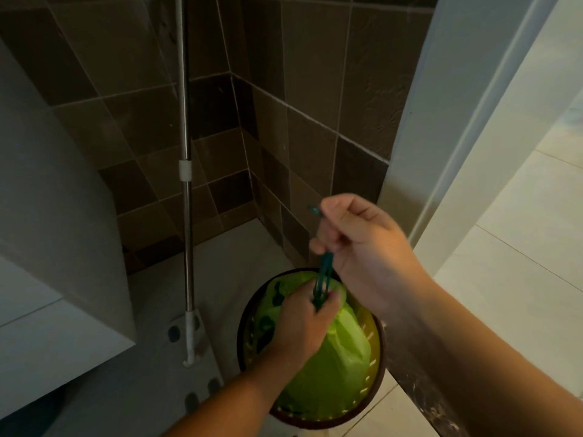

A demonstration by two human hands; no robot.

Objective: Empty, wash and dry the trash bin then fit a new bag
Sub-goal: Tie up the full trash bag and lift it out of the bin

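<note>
A round brown trash bin with slotted sides stands on the floor in a tiled corner. A full light-green bag fills it, gathered at the top. My left hand grips the bag's bunched neck from above. My right hand is raised over the bin and holds the teal drawstring, which runs taut down to the bag's neck. A short end of the string pokes out past my right thumb.
A mop with a metal pole leans in the corner left of the bin, its head on the floor. A white cabinet or fixture stands at left. A white door frame rises at right.
</note>
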